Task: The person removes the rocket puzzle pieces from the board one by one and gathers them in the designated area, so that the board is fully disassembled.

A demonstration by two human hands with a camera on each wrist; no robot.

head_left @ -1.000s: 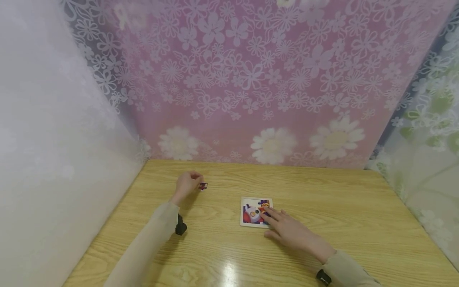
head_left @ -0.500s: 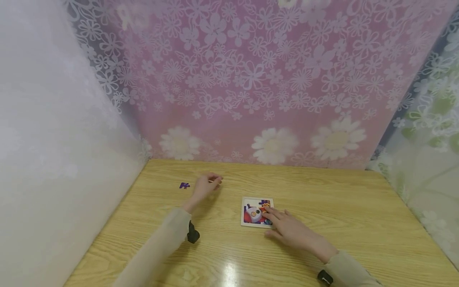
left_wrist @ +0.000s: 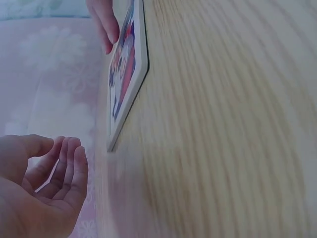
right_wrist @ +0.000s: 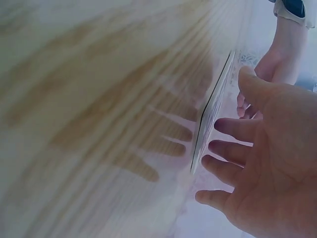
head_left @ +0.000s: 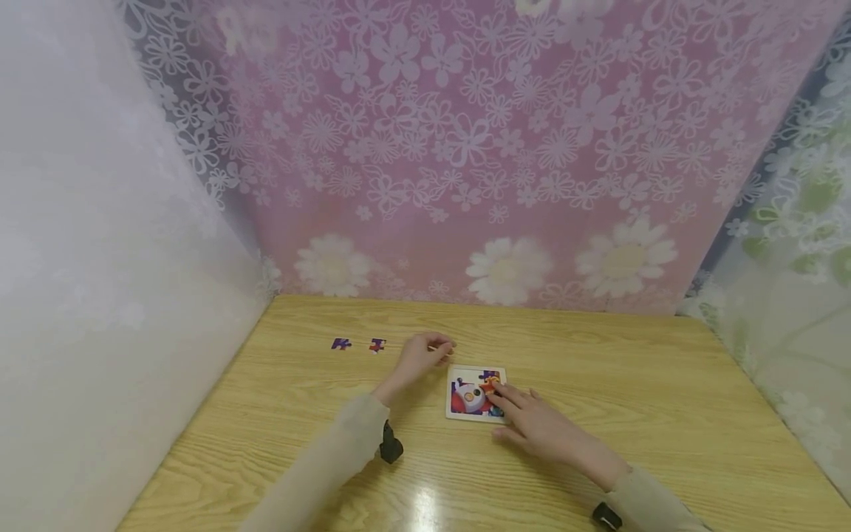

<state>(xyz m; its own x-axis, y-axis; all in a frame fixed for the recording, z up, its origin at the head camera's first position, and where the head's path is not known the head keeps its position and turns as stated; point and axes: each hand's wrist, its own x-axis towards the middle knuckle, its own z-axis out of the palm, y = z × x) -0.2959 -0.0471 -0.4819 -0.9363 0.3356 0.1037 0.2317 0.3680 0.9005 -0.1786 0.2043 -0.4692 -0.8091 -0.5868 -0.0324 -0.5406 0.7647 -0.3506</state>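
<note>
R hand [head_left: 535,425] is spread w/ fingers near straight, tips on or just over the R side of the framed jigsaw [head_left: 468,399], grasping nothing; L hand [head_left: 414,360] curls loosely nr its far L corner, thumb close to fingertips, can't tell if it has a pc. Jigsaw lies flat on the counter [head_left: 631,384], a white gap showing top L. Farther L, a purple pc [head_left: 341,344] & a purple-red pc [head_left: 377,345] lie apart, floral backdrop [head_left: 425,162] behind.
</note>
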